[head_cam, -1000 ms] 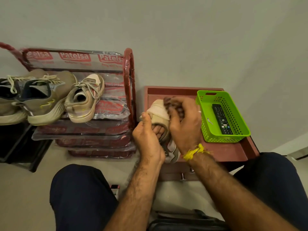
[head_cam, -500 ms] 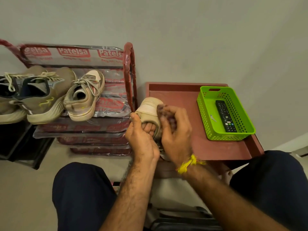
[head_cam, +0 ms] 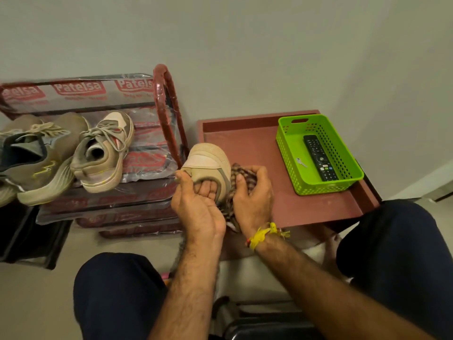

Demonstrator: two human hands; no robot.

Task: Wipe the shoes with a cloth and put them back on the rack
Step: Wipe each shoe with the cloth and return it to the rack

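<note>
Gripping the beige shoe (head_cam: 208,160), left hand (head_cam: 196,207); right hand (head_cam: 252,195) clutches the cloth (head_cam: 241,174) against its side.

Setting: a home, likely an entry or living area. A red shoe rack (head_cam: 169,111), plastic wrap not yet removed, is standing against a plain painted wall (head_cam: 245,45) and holding worn sneakers (head_cam: 103,153). Beside it a low reddish table (head_cam: 245,138) is carrying a green basket (head_cam: 343,182) containing a TV remote (head_cam: 318,158) and a key (head_cam: 301,163).

Glossy plastic-wrapped rack (head_cam: 169,99), woven checked cloth (head_cam: 241,174), perforated plastic basket (head_cam: 284,146)
</note>
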